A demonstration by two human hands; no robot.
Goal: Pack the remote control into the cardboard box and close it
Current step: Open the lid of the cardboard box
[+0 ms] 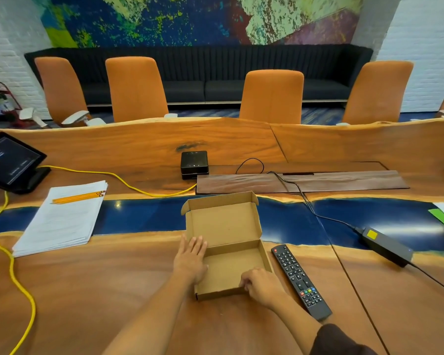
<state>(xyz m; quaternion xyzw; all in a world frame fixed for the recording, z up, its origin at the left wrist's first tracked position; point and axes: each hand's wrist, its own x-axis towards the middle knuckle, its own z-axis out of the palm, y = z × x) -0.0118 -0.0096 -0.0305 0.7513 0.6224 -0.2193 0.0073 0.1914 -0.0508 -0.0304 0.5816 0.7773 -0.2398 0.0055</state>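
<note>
A small cardboard box (228,262) lies open on the wooden table, its lid (222,221) standing up at the back and nothing inside. My left hand (191,257) rests flat with fingers spread against the box's left wall. My right hand (260,284) curls over the near right corner of the box, gripping its front wall. A black remote control (300,280) lies flat on the table just right of the box, untouched, its buttons facing up.
A paper stack with yellow pencils (64,216) lies to the left, with a yellow cable (13,272) snaking past it. A black power brick (386,245) and its cord sit at the right. A black speaker box (194,163), a tablet (12,161) and a dark wooden panel (300,181) lie further back.
</note>
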